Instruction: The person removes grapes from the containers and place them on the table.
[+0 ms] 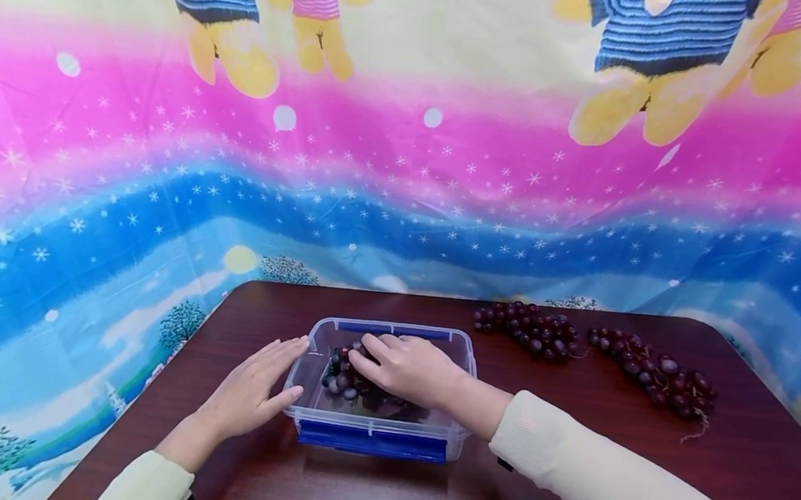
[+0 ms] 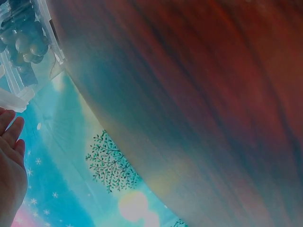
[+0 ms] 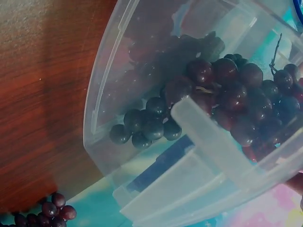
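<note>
A clear plastic storage box (image 1: 371, 420) with blue side clips stands on the table, without a lid over it. My right hand (image 1: 407, 368) reaches down inside, its curled fingers gripping a bunch of dark grapes (image 1: 340, 381) and hiding part of it. In the right wrist view grapes (image 3: 232, 97) spread along the inside of the box, and a stem sticks up among them. My left hand (image 1: 253, 384) lies along the left side of the box with fingers extended, fingertips right at the rim. It holds nothing.
Two more bunches of dark red grapes, one nearer the middle (image 1: 532, 329) and one farther right (image 1: 661, 376), lie on the dark wooden table (image 1: 568, 463). A printed cloth (image 1: 408, 163) hangs behind the table's back edge.
</note>
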Demonstrator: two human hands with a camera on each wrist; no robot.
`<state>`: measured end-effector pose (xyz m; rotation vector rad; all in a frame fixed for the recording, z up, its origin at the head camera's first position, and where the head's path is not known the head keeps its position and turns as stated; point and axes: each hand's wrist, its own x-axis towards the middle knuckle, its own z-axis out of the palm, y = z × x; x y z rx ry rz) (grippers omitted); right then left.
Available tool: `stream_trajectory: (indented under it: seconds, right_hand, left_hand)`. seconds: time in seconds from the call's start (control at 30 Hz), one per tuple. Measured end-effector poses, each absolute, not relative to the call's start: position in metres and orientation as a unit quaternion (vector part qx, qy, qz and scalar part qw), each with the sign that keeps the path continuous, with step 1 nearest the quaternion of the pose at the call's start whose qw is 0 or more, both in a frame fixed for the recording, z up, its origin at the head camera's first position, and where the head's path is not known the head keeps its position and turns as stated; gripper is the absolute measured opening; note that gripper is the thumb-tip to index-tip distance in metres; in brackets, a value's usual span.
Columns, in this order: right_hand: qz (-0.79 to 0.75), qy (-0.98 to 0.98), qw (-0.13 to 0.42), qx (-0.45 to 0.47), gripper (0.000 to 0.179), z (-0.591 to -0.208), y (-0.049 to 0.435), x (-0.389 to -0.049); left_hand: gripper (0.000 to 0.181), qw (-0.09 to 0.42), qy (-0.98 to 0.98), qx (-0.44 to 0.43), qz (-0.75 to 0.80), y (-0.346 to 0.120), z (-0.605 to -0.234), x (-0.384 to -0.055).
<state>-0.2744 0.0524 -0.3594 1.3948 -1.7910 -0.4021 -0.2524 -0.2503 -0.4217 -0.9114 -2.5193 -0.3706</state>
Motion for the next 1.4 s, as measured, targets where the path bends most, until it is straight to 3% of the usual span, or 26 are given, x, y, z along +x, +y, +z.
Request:
stream_trajectory:
  seconds: [0.33,0.6,0.83,1.4]
  right_hand:
    - [-0.157,-0.701,0.413,0.560,0.038,-0.355,0.059,-0.272]
    - [-0.147,-0.686,0.432,0.567,0.031,-0.354,0.065,-0.274]
    - [-0.130,-0.647,0.474,0.584,0.044,-0.353,0.068,-0.277]
    - [-0.123,-0.642,0.475,0.590,0.042,-0.342,0.080,-0.274]
  left_hand:
    - [0.066,0.213,-0.911,-0.324,-0.137,-0.250,-0.421,-0.251]
    - [0.066,0.205,-0.915,-0.320,-0.138,-0.249,-0.420,-0.251]
    - [0.065,0.205,-0.914,-0.320,-0.138,-0.249,-0.420,-0.251]
    - [0.067,0.206,-0.914,-0.321,-0.137,-0.249,-0.420,-0.250]
